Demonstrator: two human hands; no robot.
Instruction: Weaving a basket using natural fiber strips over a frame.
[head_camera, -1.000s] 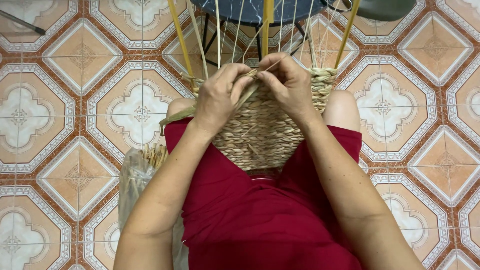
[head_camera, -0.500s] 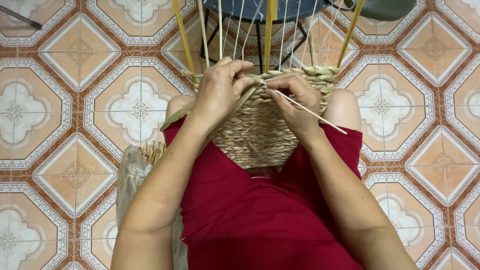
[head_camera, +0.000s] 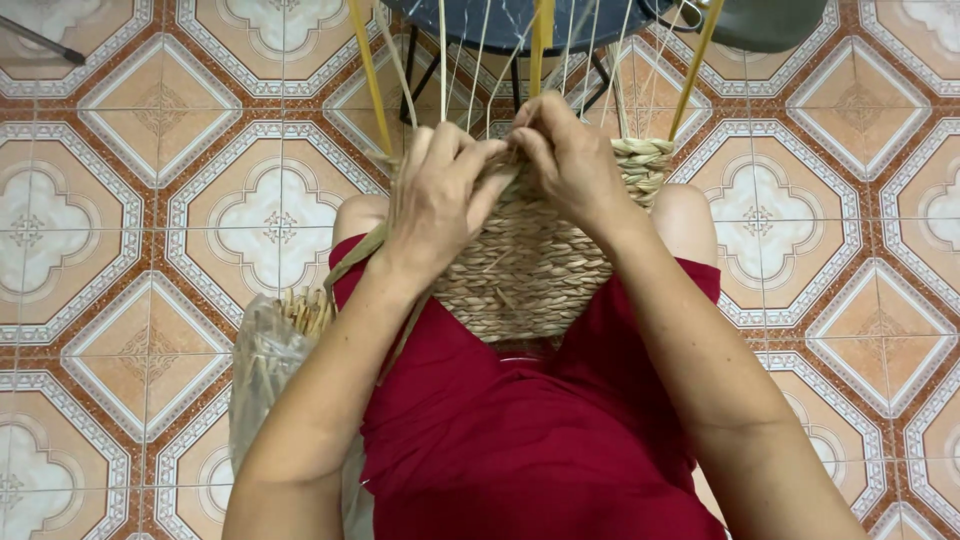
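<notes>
From the head view: a half-woven straw basket (head_camera: 530, 265) rests on a lap in a red garment (head_camera: 530, 440). The left hand (head_camera: 435, 200) and right hand (head_camera: 570, 160) pinch strands at its rim, among upright stakes (head_camera: 540, 40). A plastic-wrapped straw bundle (head_camera: 270, 360) lies on the tiled floor (head_camera: 150, 250) just beside.

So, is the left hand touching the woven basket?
Touching. The head view shows the left hand lying on the woven basket, its fingers curled over the rim with no gap.
</notes>
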